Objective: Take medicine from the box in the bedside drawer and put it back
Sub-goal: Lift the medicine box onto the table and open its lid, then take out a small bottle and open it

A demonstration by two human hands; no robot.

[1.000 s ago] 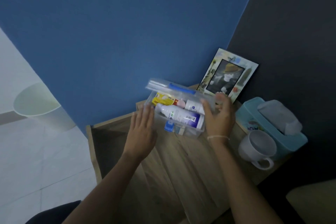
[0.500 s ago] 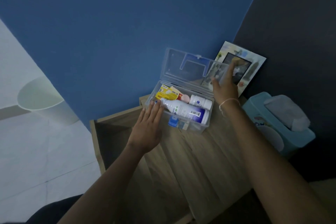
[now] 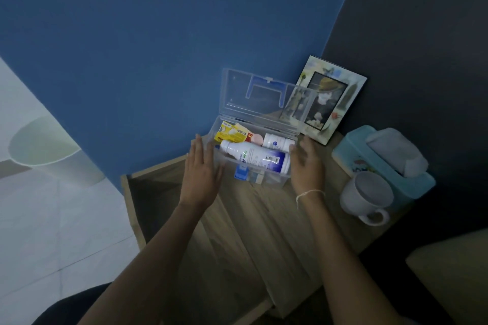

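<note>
A: Now the lid (image 3: 261, 95) stands fully raised, where a second ago it lay nearly shut; the medicine is reachable.

B: I see my left hand (image 3: 202, 175) flat against the box (image 3: 266, 179), right hand (image 3: 306, 166) relaxed beside it. Inside: white bottle (image 3: 253, 157), yellow pack (image 3: 232, 134).

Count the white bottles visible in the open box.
2: a large white bottle lying across the middle, and a smaller white bottle behind it toward the lid. Others may lie hidden underneath.
</note>
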